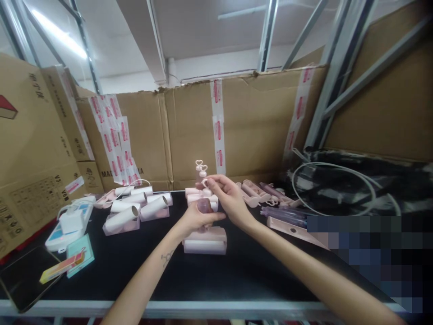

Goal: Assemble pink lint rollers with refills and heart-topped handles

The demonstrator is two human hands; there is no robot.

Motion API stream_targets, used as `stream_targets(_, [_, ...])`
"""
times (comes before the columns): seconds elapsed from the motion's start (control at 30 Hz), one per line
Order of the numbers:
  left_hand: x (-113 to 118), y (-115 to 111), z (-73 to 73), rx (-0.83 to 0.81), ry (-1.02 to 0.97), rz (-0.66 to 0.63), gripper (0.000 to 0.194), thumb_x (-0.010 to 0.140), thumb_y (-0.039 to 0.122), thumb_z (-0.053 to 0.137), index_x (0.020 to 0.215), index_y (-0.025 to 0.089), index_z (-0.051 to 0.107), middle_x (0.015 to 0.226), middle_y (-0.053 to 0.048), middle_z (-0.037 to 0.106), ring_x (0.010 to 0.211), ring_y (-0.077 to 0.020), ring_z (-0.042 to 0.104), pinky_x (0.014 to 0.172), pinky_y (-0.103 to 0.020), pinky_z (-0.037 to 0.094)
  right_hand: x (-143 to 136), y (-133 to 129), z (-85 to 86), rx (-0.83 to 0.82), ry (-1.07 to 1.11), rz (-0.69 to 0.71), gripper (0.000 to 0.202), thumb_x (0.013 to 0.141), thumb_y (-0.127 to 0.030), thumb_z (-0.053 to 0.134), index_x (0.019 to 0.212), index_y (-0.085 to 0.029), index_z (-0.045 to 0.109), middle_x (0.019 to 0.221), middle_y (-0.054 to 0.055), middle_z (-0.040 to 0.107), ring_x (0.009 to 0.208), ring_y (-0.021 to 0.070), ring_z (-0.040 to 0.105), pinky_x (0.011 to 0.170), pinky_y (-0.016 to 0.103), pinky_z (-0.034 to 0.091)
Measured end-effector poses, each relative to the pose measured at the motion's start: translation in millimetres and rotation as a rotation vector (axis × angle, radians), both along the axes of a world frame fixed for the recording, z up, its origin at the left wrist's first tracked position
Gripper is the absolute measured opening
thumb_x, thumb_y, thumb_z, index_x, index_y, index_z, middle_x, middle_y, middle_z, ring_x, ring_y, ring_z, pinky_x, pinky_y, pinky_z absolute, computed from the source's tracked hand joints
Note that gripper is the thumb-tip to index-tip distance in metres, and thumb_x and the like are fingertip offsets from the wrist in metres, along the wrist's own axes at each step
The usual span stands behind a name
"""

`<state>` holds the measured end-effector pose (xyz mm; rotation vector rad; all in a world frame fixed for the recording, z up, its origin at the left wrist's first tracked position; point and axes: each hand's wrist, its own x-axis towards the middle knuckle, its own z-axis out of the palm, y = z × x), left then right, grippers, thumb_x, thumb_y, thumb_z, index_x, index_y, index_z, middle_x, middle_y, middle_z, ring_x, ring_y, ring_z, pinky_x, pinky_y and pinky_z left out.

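My left hand [194, 220] is wrapped round a small translucent purple bottle [203, 206], held upright over the black tabletop. Just above its top, my right hand [228, 196] pinches a pale pink heart-topped cap [206, 192] by its loop. Whether cap and bottle touch, I cannot tell. Behind my fingers stand slim pink pieces with heart loops [199, 170]. Below my left hand, nearer to me, lies a pale pink case [205, 246]. More pink cases [192, 193] sit behind my hands, partly covered by them.
White tubes [122, 218] rest on pink boxes to the left. Beyond them lie a power strip [69, 225], a phone [25, 275] and a teal card [80, 255]. Pink and purple parts [284, 216] lie at right, near a coiled white cable [333, 214]. Cardboard [189, 135] walls the back.
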<state>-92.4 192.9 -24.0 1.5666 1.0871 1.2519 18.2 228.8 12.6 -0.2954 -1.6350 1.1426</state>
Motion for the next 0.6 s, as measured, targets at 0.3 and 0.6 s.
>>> stream_targets(0.3, [-6, 1, -3.8, 0.013, -0.159, -0.198, 0.038, 0.062, 0.049, 0.065, 0.057, 0.017, 0.045, 0.042, 0.005, 0.041, 0.036, -0.0063, 0.038, 0.037, -0.02, 0.029, 2, -14, -3.3, 0.088, -0.12, -0.032, 0.023, 0.077, -0.036, 0.064, 0.088, -0.018, 0.056, 0.087, 0.005, 0.069, 0.084, 0.019, 0.066, 0.075, 0.031, 0.052])
stream_targets(0.6, [2, 4, -11.0, -0.02, -0.362, -0.198, 0.078, 0.053, 0.092, 0.021, 0.057, 0.018, 0.044, 0.038, 0.004, 0.035, 0.032, -0.0078, 0.033, 0.034, -0.022, 0.024, 5, -10, 2.9, 0.367, -0.309, -0.147, 0.029, 0.085, -0.041, 0.049, 0.082, -0.02, 0.069, 0.103, 0.005, 0.064, 0.096, 0.02, 0.059, 0.087, 0.034, 0.046])
